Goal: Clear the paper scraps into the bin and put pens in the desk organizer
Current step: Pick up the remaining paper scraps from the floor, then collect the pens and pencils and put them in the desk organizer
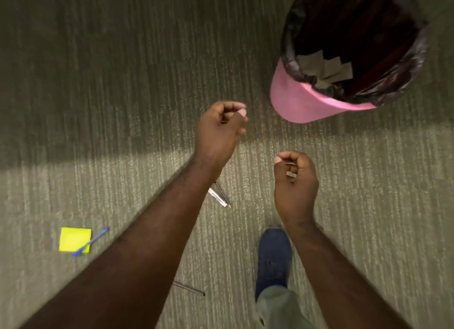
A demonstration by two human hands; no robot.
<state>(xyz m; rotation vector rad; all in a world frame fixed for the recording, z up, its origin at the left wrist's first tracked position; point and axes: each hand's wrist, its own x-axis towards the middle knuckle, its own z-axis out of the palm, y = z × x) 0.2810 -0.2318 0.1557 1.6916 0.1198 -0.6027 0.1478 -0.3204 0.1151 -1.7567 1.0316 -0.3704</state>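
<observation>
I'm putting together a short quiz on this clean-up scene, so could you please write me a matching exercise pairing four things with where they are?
Things:
1. blue pen
2. paper scraps
3. shoe
4. bin

Places:
A. inside the bin
B. lying partly across the yellow note
C. top right, on the carpet
D. below the right hand

Pairs: 1-B, 2-A, 3-D, 4-C

A bin (319, 102) stands on the carpet (122, 82) at far right, paper scraps (324, 68) inside. At near left, a pen (91, 241) lies across a notepad (73, 239). 2 pens (219, 197) lie crossed at centre, another pen (189, 289) nearer, a shoe (274, 257) to their right.
</observation>
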